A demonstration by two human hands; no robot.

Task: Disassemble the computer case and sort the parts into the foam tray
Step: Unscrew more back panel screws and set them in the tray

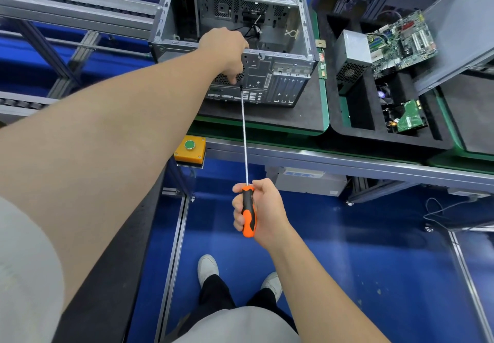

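My left hand reaches far out, fingers curled over the rim of the grey sheet-metal computer case; my right hand grips the slim screwdriver by its orange-black handle.

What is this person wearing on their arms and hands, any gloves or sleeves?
No gloves: the left hand and right hand are both bare, with no ring, watch or wristband in sight. The forearms are uncovered too. A light grey short sleeve shows on the left upper arm, matching the light grey top at the bottom edge.
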